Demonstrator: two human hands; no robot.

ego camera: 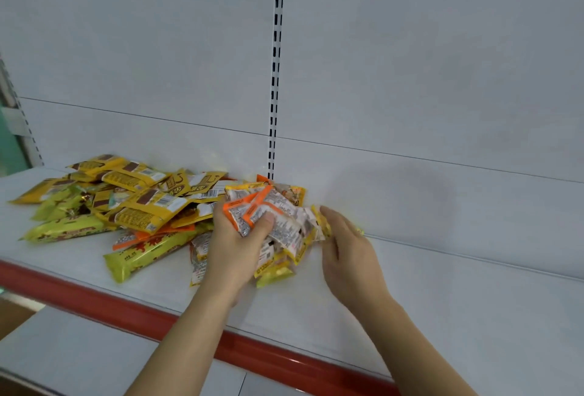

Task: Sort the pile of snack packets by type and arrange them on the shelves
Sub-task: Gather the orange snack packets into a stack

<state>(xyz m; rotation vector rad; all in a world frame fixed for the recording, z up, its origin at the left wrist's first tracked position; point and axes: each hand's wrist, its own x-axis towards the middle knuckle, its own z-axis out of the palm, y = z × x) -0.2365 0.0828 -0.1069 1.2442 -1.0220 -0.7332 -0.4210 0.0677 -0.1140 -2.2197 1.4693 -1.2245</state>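
The left hand point(235, 239) grips a bunch of small orange-edged packets point(252, 211), thumb pressed over their printed white backs, holding them just above the white shelf point(442, 294). The right hand point(349, 250) is beside it, fingers bent around the right edge of a small yellow packet point(324, 223) that fans out from the same bunch; motion blur there makes it hard to say how firmly it grips. Under and in front of the left hand lie more small yellow packets point(273, 272). Further left, the unsorted pile point(126, 203) spreads across the shelf: long yellow-green bars point(145, 255) at the front, flat yellow packets with brown panels point(148, 200) behind. A red strip point(94, 304) runs along the shelf's front edge, and a slotted upright point(275, 79) rises up the back wall behind the pile.
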